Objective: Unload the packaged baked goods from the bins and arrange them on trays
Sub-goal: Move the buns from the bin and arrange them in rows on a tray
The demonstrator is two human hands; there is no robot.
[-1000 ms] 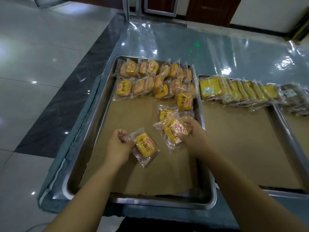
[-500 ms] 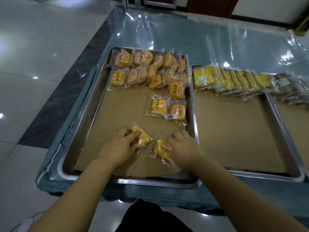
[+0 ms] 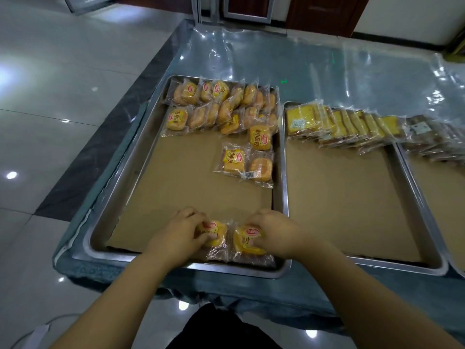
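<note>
Brown paper (image 3: 181, 187) in the left tray (image 3: 120, 197) lies open through its middle and left side. Bun packets (image 3: 221, 109) fill the far strip, and a loose pair (image 3: 244, 165) sits by the right rim. At the near edge, the left hand (image 3: 181, 235) and right hand (image 3: 274, 235) grip the near packets (image 3: 249, 244). The middle tray (image 3: 285, 172) shows bare paper near of its cake slices (image 3: 339, 124).
</note>
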